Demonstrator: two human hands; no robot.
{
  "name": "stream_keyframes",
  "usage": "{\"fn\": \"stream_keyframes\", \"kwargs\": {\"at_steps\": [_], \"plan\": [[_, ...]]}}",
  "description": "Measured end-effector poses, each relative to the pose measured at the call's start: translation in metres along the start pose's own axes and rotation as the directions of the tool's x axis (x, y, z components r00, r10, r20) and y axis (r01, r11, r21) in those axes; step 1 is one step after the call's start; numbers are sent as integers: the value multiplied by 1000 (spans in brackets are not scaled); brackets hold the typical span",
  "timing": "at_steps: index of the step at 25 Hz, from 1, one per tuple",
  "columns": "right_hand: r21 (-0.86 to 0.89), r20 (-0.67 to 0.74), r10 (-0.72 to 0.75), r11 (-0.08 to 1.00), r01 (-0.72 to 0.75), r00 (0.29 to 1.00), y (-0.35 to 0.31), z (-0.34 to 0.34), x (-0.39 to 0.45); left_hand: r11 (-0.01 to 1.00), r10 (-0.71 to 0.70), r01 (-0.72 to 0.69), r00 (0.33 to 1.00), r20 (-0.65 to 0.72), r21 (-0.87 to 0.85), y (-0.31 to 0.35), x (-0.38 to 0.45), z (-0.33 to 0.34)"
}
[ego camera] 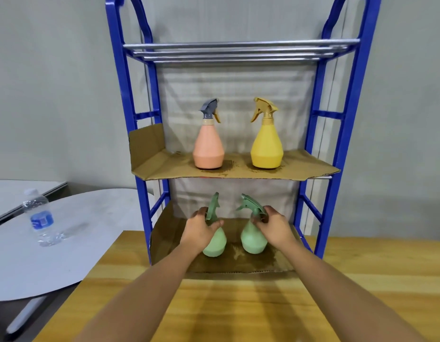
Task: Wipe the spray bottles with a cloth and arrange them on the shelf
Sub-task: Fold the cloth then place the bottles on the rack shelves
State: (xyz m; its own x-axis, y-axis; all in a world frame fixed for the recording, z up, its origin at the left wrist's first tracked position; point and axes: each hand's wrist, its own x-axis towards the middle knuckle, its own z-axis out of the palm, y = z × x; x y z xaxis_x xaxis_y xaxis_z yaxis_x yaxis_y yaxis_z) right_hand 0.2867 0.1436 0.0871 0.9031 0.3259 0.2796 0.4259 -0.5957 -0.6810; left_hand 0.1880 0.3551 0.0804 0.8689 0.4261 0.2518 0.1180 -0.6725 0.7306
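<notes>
- My left hand (201,228) grips the neck of the left green spray bottle (215,243), fingers (215,224) curled around it just under the trigger head.
- My right hand (273,227) grips the neck of the right green spray bottle (253,239) the same way, fingers clamped below its nozzle.
- Both green bottles stand upright, side by side but apart, on the lower cardboard sheet (270,264) that lines the bottom level of the blue shelf (344,134).
- Dark, wet-looking stains mark the cardboard around and in front of the two bottles.
- One level up, a peach spray bottle (208,149) with a grey trigger head stands on the left and a yellow spray bottle (267,149) stands on the right, well apart, both upright on the upper cardboard sheet (312,166).
- That sheet is also stained around the bottle bases.
- The top level of the shelf is made of silver metal bars (238,49).
- The shelf stands on a wooden table (238,309), and both my forearms reach across it.
- To the left, a clear water bottle (40,218) with a blue label stands on a round white table (66,243).
</notes>
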Motion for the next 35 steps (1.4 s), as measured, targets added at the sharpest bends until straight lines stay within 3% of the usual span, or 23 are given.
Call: {"fn": "stream_keyframes", "kwargs": {"at_steps": [4,7,11,16,21,24,27,35], "plan": [[44,-10,86,995,-85,996,14,14,-20,994,-82,94,981,175,-63,-20,-16,3],[50,54,108,993,-111,993,34,32,-27,997,-71,76,960,269,-7,-29,-23,4],[16,73,121,992,-122,990,41,41,-28,992,-46,19,975,215,127,-35,-20,4],[17,42,86,996,-86,995,42,45,-22,973,-153,128,981,122,193,-33,-21,24],[0,140,37,999,-38,989,49,38,-14,955,-210,221,975,-76,199,-24,-30,45],[-10,182,18,1000,-17,983,49,35,-13,966,-164,151,985,47,208,-31,-30,42],[-24,157,39,999,-36,987,49,37,-12,985,-159,142,966,203,95,-35,-26,26],[-11,171,32,999,-31,985,53,32,-4,975,-191,180,978,84,130,-34,-18,41]]}}
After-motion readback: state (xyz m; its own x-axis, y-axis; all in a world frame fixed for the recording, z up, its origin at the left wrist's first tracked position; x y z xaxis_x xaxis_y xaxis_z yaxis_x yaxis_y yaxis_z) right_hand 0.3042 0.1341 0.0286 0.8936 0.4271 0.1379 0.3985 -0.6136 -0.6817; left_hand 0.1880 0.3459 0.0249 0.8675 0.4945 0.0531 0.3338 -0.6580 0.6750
